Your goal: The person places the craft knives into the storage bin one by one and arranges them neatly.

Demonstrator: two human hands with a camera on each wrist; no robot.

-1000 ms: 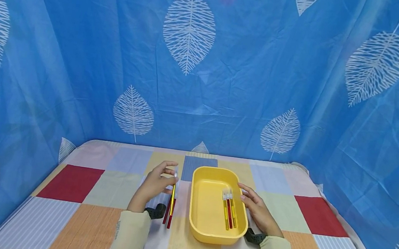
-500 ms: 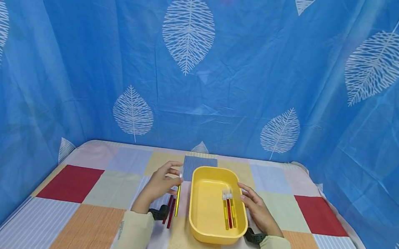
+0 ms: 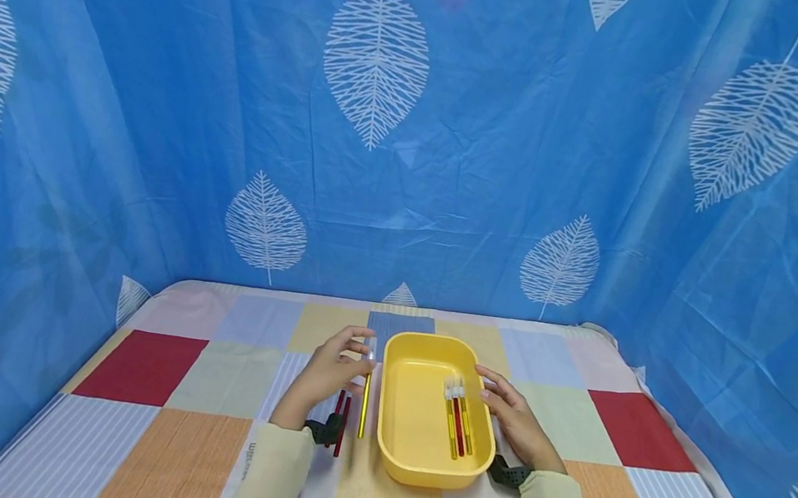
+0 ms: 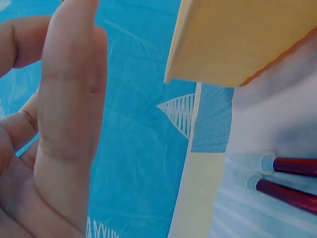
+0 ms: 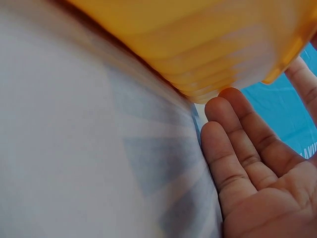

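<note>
The yellow pen (image 3: 365,400) is hanging lengthwise just beside the left wall of the yellow tray (image 3: 385,441), its clear cap (image 3: 371,349) uppermost and its slim barrel pointing back toward the person. The left hand (image 3: 328,373) is pinching it near the cap between thumb and fingertips; the left wrist view is showing only the fingers (image 4: 69,99) edge-on, with the pen itself hidden there. Whether the pen's lower tip is touching the cloth is hard to make out. Two red pens (image 3: 340,422) are lying on the patchwork cloth (image 3: 149,367) under that hand, partly covered by the wrist; their capped ends (image 4: 267,163) are showing close up. The right hand (image 3: 515,418) is resting relaxed against the tray's right wall, fingers (image 5: 237,144) straight, gripping nothing. Inside the tray, three pens (image 3: 457,425) are lying side by side.
</note>
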